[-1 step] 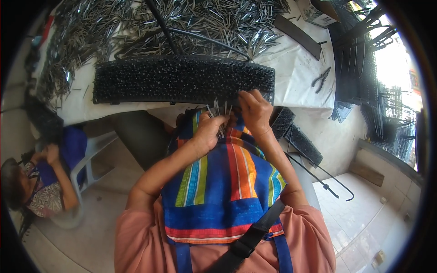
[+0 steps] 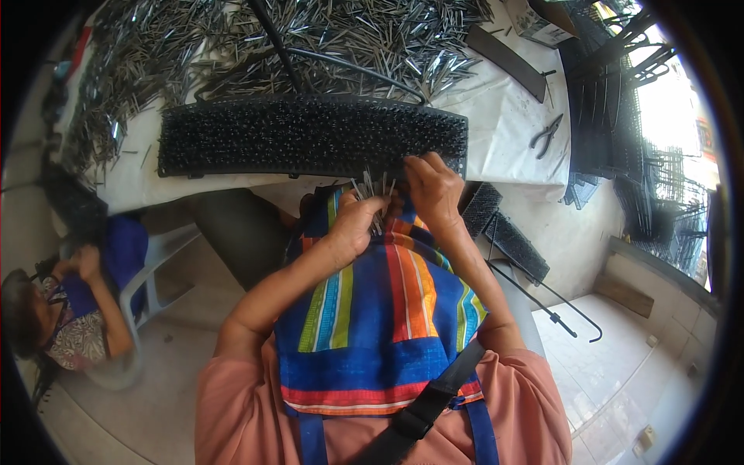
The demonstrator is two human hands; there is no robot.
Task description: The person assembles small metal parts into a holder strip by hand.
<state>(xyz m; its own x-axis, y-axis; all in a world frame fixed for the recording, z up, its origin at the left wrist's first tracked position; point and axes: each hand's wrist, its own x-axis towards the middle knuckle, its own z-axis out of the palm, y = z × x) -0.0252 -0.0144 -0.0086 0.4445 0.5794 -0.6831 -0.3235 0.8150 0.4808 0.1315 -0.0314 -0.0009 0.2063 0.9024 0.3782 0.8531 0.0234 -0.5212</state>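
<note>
My left hand (image 2: pixel 354 222) is closed around a bunch of thin grey metal strips (image 2: pixel 367 183), their ends fanning out above the thumb. Close to its right, my right hand (image 2: pixel 435 188) is in a pinch at the lower right edge of a long black panel (image 2: pixel 310 139). Whatever is between those fingertips is too small to make out. The panel's face is thick with short dark bristle-like points, and it lies along the table's near edge. A black rod frame (image 2: pixel 353 65) rises behind it.
A large heap of loose metal strips (image 2: pixel 170 62) covers the white-clothed table (image 2: pixel 511 147). Pliers (image 2: pixel 547 136) and a flat dark bar (image 2: pixel 506 62) lie at its right. Smaller bristled pieces with rods (image 2: pixel 518 246) stand low at right. A seated co-worker (image 2: pixel 85 310) is at left.
</note>
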